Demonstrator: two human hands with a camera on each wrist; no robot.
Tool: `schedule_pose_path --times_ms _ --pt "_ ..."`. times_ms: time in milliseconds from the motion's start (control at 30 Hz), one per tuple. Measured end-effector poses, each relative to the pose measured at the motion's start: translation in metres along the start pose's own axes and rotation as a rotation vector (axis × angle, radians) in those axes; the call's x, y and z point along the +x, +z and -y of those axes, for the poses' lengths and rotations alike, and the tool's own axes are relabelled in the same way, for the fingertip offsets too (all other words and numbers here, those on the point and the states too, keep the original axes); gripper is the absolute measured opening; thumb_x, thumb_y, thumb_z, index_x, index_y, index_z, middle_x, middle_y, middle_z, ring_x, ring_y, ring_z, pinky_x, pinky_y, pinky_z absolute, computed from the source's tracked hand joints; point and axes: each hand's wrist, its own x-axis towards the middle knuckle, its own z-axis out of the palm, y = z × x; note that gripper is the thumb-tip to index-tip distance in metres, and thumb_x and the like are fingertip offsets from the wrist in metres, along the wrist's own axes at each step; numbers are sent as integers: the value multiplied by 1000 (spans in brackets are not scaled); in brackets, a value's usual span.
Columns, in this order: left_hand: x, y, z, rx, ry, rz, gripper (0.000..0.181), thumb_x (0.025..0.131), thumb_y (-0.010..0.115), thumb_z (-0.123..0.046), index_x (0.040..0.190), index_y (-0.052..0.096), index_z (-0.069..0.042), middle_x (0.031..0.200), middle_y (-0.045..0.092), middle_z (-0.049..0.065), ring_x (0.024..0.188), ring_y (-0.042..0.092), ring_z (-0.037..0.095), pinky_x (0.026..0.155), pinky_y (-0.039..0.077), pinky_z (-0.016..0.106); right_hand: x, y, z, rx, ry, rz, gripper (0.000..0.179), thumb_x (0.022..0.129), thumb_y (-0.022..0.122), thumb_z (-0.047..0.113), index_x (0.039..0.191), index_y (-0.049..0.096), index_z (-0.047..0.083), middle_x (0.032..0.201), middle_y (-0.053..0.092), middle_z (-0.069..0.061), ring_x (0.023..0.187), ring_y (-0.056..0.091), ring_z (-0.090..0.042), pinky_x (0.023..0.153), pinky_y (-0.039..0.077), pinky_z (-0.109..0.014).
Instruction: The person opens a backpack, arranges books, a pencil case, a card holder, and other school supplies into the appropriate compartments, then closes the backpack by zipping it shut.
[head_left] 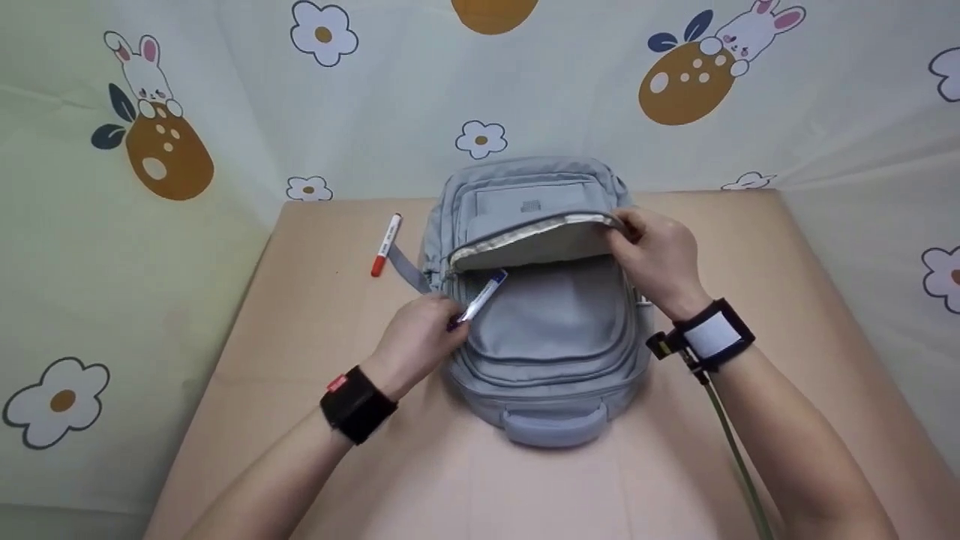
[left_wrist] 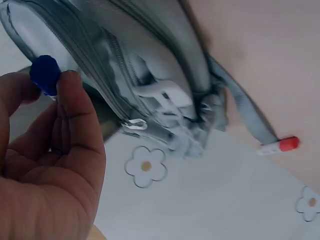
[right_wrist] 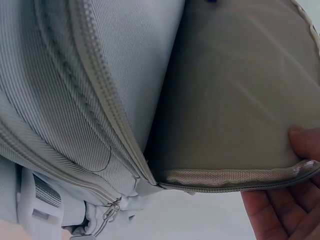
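A grey-blue backpack (head_left: 551, 315) lies on the table, its carry handle (head_left: 555, 425) toward me. My right hand (head_left: 660, 251) pinches the edge of its front pocket flap (head_left: 547, 244) and lifts it, so the pocket gapes; the right wrist view shows the beige lining (right_wrist: 235, 100) and thumb. My left hand (head_left: 420, 337) pinches a blue marker (head_left: 486, 294) by one end at the left side of the pocket opening. The marker slants over the opening, its far end near the raised flap. In the left wrist view, its blue end (left_wrist: 45, 75) sits between thumb and fingertip.
A red-capped marker (head_left: 386, 245) lies left of the backpack, close to a loose grey strap (head_left: 409, 270). The tan table (head_left: 322, 315) meets a patterned cloth backdrop (head_left: 405, 90) at the back and sides. A green cable (head_left: 735, 450) runs along my right forearm.
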Motion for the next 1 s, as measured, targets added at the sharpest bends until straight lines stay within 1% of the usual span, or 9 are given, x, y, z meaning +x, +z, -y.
schedule_pose_path --times_ms 100,200,300,367,500,633,800,900,1000 --pt "12 12 -8 34 53 -50 18 90 71 -10 74 64 -9 73 56 2 65 55 20 58 47 41 -1 0 1 3 -14 -2 12 91 74 11 100 78 3 80 72 -6 61 55 -15 56 36 -22" --pt "22 20 -16 59 73 -97 24 91 70 -11 70 60 -10 74 60 5 68 62 26 60 50 46 0 -1 3 2 -30 -13 12 91 74 11 100 78 4 80 72 -5 61 55 -14 56 35 -22" --pt "32 26 -23 72 60 -111 23 94 69 -14 73 63 -9 78 65 8 73 66 29 65 52 49 0 -2 5 6 -40 -23 12 91 75 11 100 79 5 82 73 -4 62 55 -13 57 36 -22" --pt "39 28 -27 77 41 -107 18 95 68 -15 79 65 -8 80 67 9 75 68 30 68 53 50 0 -3 7 7 -48 -23 13 91 76 12 101 79 5 83 74 -4 63 56 -12 57 36 -22" --pt "52 34 -32 73 4 -106 12 97 67 -17 89 67 -8 80 68 9 74 67 29 69 54 49 -2 -2 7 2 -67 -15 13 91 75 13 101 79 5 84 75 -4 62 57 -12 56 37 -22" --pt "61 39 -34 54 17 -124 14 97 68 -20 88 68 -9 82 70 9 76 69 30 71 55 48 -3 -1 4 9 -40 -17 14 91 76 13 102 79 5 85 75 -5 64 59 -13 58 38 -21" --pt "57 37 -32 9 68 -122 20 98 70 -29 97 69 -9 90 72 8 83 70 28 73 55 46 -3 -1 1 21 -7 -9 13 90 77 13 101 79 6 84 75 -4 63 58 -13 58 38 -21" --pt "48 32 -29 11 95 -127 28 100 67 -39 96 68 -11 84 67 4 75 65 23 66 52 43 -4 -1 0 23 -13 -3 14 90 76 13 102 79 6 85 75 -4 62 58 -13 57 37 -22" --pt "37 25 -23 34 111 -134 38 101 62 -47 85 65 -13 74 57 -1 66 56 18 57 47 38 -4 -1 -1 27 -10 -3 14 90 76 12 103 79 5 86 75 -5 63 58 -13 58 38 -21"
